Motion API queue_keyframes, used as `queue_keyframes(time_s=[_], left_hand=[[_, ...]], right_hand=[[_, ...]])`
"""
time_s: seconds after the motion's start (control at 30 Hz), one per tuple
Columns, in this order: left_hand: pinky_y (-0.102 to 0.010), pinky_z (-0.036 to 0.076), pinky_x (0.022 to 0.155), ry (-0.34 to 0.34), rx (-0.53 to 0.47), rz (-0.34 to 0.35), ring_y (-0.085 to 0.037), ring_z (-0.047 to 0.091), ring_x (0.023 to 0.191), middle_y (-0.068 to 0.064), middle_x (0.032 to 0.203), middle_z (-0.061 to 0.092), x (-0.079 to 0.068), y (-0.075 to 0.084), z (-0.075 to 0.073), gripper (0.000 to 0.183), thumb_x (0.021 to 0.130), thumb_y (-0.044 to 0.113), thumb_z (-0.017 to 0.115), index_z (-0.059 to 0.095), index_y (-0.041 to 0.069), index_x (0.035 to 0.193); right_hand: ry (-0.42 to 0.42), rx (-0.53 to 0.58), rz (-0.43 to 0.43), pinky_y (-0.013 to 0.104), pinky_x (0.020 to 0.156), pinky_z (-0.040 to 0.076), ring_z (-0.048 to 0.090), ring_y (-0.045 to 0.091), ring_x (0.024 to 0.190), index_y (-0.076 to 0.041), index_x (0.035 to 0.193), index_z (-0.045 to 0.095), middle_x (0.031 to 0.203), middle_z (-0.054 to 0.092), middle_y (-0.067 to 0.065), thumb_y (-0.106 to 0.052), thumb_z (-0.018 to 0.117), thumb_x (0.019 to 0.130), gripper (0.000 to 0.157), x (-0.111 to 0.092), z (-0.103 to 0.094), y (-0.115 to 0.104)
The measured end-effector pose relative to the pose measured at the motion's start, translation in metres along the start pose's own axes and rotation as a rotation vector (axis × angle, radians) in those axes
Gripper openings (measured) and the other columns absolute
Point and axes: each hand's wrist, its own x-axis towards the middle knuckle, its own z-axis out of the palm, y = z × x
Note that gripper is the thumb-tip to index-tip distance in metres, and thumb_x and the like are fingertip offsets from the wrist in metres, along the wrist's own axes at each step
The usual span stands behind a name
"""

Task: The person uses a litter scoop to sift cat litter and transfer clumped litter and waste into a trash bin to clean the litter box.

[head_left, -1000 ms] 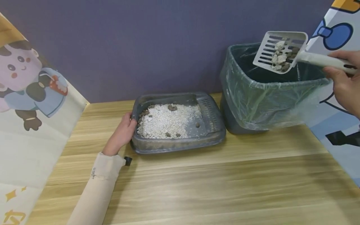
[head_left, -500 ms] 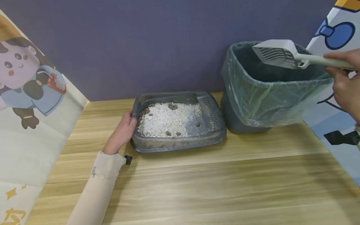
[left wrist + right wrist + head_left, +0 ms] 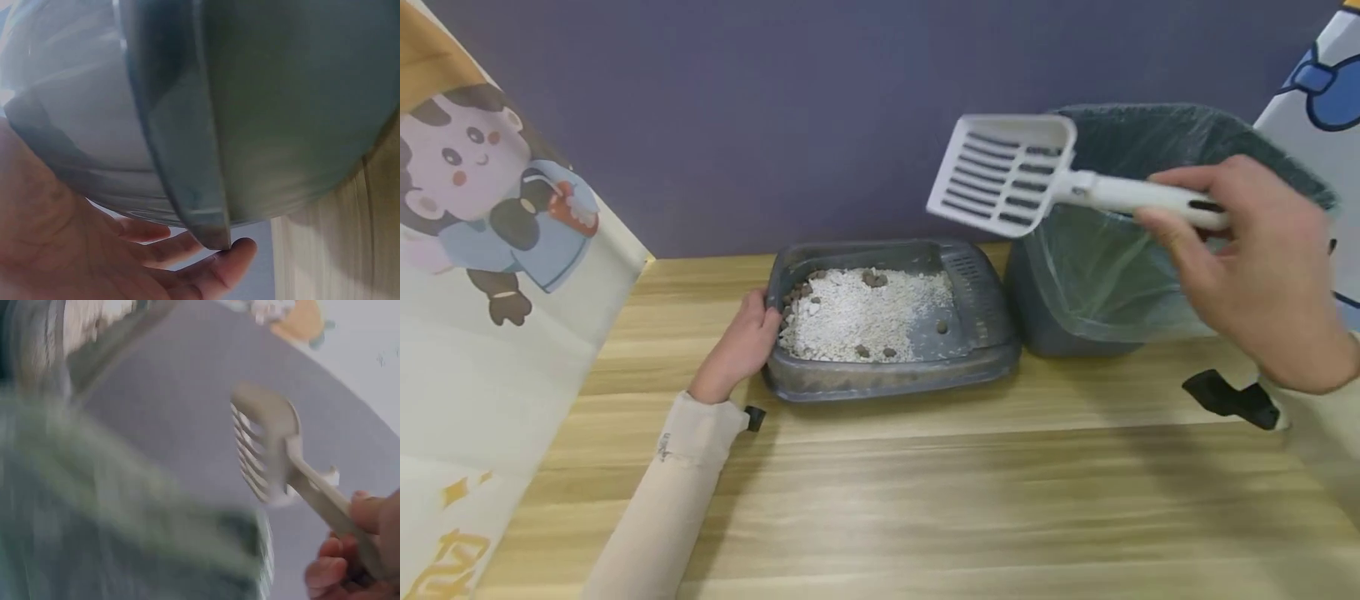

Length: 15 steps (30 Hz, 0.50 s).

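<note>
My right hand (image 3: 1255, 258) grips the white handle of a slotted litter scoop (image 3: 1003, 175), held in the air between the bin and the litter box. No clumps show in its pan; in the right wrist view the scoop (image 3: 269, 444) appears side-on. With my left hand (image 3: 741, 346) I hold the left end of a grey litter box (image 3: 887, 383) on the wooden surface. The left wrist view shows fingers (image 3: 234, 262) curled at the box's rim (image 3: 187, 156). White litter (image 3: 865, 312) fills much of the box, with brown clumps at its left end and several scattered elsewhere.
A dark bin (image 3: 1067, 333) lined with a translucent green bag (image 3: 1112, 275) stands just right of the box; its contents are hidden. A purple wall (image 3: 775, 125) rises behind both. Printed cartoon panels flank the wooden surface (image 3: 880, 500).
The scoop held clumps, was tipped over the bin, and is now bare. My right hand has brought it left, out past the bin's edge. My left hand stays on the litter box.
</note>
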Motion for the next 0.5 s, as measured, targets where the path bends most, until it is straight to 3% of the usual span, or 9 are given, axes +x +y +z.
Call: queue_keyframes(time_s=[0.03,0.1,0.23,0.4,0.5], left_hand=[[-0.052,0.024,0.107,0.001,0.007,-0.005,-0.039,0.029,0.130,-0.030,0.139,0.028,0.000,0.000,0.000,0.057,0.099,0.023,0.022,0.016,-0.012,0.143],[-0.051,0.023,0.107,0.004,0.013,-0.015,-0.039,0.027,0.131,-0.029,0.140,0.027,0.000,0.001,0.001,0.057,0.099,0.025,0.021,0.015,-0.011,0.144],[-0.051,0.025,0.106,0.000,0.016,-0.020,-0.037,0.030,0.129,-0.028,0.138,0.028,0.000,0.002,0.003,0.057,0.099,0.025,0.020,0.014,-0.010,0.144],[-0.050,0.026,0.106,0.009,0.013,-0.021,-0.037,0.031,0.128,-0.028,0.136,0.029,0.000,0.004,0.005,0.055,0.100,0.023,0.022,0.017,-0.010,0.143],[-0.050,0.025,0.107,0.022,0.016,-0.025,-0.037,0.031,0.128,-0.028,0.136,0.029,-0.003,0.004,0.004,0.054,0.100,0.022,0.023,0.018,-0.010,0.143]], right_hand=[[-0.047,-0.004,-0.043,0.024,0.056,0.026,0.034,0.004,0.062,0.002,0.119,0.061,0.083,0.054,0.017,-0.005,0.070,0.084,0.036,0.000,0.007,-0.006],[-0.152,0.046,-0.097,0.023,0.056,0.028,0.035,0.009,0.062,0.002,0.116,0.061,0.081,0.052,0.010,-0.003,0.072,0.082,0.036,0.000,0.024,-0.014],[-0.384,0.138,-0.129,0.024,0.056,0.036,0.042,0.009,0.064,-0.004,0.113,0.061,0.088,0.054,0.002,-0.007,0.071,0.083,0.031,0.001,0.057,-0.023],[-0.666,0.172,-0.111,0.032,0.060,0.046,0.052,0.012,0.071,-0.005,0.109,0.064,0.093,0.055,0.002,-0.009,0.067,0.087,0.022,0.011,0.087,-0.024],[-0.791,0.174,-0.085,0.032,0.060,0.046,0.052,0.012,0.070,-0.005,0.111,0.065,0.094,0.055,0.004,-0.010,0.065,0.089,0.022,0.018,0.101,-0.022]])
